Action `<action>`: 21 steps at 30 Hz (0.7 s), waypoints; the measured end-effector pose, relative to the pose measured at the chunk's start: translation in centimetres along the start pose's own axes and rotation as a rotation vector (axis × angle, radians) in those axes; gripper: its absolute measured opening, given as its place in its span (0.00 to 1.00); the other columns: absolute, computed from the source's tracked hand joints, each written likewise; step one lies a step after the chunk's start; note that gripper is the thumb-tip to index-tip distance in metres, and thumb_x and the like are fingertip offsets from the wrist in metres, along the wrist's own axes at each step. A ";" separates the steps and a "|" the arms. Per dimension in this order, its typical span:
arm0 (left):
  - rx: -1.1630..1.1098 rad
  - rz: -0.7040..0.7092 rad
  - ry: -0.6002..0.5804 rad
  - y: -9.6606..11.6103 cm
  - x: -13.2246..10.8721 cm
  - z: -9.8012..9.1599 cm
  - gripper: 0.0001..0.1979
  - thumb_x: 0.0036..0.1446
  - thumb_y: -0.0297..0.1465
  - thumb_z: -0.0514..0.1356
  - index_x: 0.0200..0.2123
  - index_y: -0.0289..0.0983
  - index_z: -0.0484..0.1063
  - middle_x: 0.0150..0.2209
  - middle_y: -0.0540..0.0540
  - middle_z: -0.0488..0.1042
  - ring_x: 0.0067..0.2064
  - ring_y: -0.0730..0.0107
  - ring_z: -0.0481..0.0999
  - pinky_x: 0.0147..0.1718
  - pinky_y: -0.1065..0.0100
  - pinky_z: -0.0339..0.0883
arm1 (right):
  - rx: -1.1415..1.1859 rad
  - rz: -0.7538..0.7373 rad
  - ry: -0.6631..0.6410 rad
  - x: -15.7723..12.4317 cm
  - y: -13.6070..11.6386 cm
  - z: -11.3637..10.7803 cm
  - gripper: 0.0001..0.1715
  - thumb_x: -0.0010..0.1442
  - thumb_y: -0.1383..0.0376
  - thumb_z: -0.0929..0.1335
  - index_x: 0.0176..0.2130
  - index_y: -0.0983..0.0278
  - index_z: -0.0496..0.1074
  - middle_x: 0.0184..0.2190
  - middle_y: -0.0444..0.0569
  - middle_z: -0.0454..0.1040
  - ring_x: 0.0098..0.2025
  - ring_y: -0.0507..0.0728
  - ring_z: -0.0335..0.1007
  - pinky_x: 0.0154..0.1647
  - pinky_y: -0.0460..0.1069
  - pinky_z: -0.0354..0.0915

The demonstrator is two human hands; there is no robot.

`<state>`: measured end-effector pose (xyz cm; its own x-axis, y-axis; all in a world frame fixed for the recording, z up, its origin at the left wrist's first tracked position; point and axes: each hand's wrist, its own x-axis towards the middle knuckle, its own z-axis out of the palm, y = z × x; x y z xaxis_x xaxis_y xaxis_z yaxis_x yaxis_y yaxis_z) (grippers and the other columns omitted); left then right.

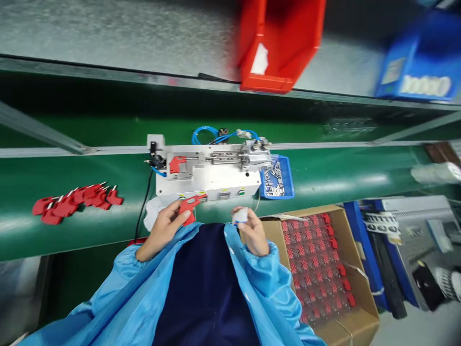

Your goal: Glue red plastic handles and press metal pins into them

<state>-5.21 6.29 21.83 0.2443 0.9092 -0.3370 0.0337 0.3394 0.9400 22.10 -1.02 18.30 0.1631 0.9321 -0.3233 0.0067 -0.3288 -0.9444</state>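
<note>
Near the front edge of the green bench, my left hand grips a red gun-shaped plastic part between thumb and fingers. To its right, my right hand has its fingers closed on a small white piece with a blue edge; its exact kind is unclear. Just beyond both hands stands a silver bench machine with a clamp slide and front buttons. Another red part sits in the fixture at its left end. A crumpled white cloth or paper lies beside my left hand.
Several red parts with metal pins lie on the bench at left. A blue tray of metal pins adjoins the machine's right end. At lower right, a carton holds red parts in clear trays. A red bin projects from the overhead shelf.
</note>
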 end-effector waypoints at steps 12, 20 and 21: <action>0.030 -0.054 0.084 -0.9 -0.9 2.1 0.27 0.55 0.53 0.72 0.43 0.37 0.79 0.38 0.46 0.82 0.40 0.62 0.79 0.41 0.67 0.73 | -0.346 -0.091 0.152 7.1 13.3 -0.7 0.10 0.51 0.66 0.70 0.37 0.58 0.72 0.41 0.51 0.79 0.49 0.65 0.74 0.60 0.63 0.69; 0.062 -0.107 0.284 -1.6 -3.6 3.7 0.27 0.54 0.52 0.72 0.43 0.35 0.81 0.41 0.42 0.83 0.41 0.62 0.78 0.41 0.67 0.73 | -0.428 -0.234 0.283 8.6 9.9 -10.0 0.12 0.62 0.63 0.67 0.44 0.61 0.77 0.41 0.54 0.80 0.43 0.64 0.76 0.48 0.58 0.75; 0.045 -0.112 0.306 -1.7 -3.8 4.0 0.28 0.54 0.53 0.72 0.44 0.35 0.81 0.41 0.42 0.83 0.41 0.61 0.78 0.41 0.66 0.73 | -0.439 -0.246 0.336 9.5 8.9 -12.0 0.12 0.66 0.60 0.66 0.44 0.62 0.77 0.41 0.54 0.80 0.43 0.63 0.76 0.47 0.58 0.75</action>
<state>-2.36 1.32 21.68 -0.0657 0.8995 -0.4320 0.0888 0.4365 0.8953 35.60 3.14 7.55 0.4070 0.9134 0.0053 0.4787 -0.2084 -0.8529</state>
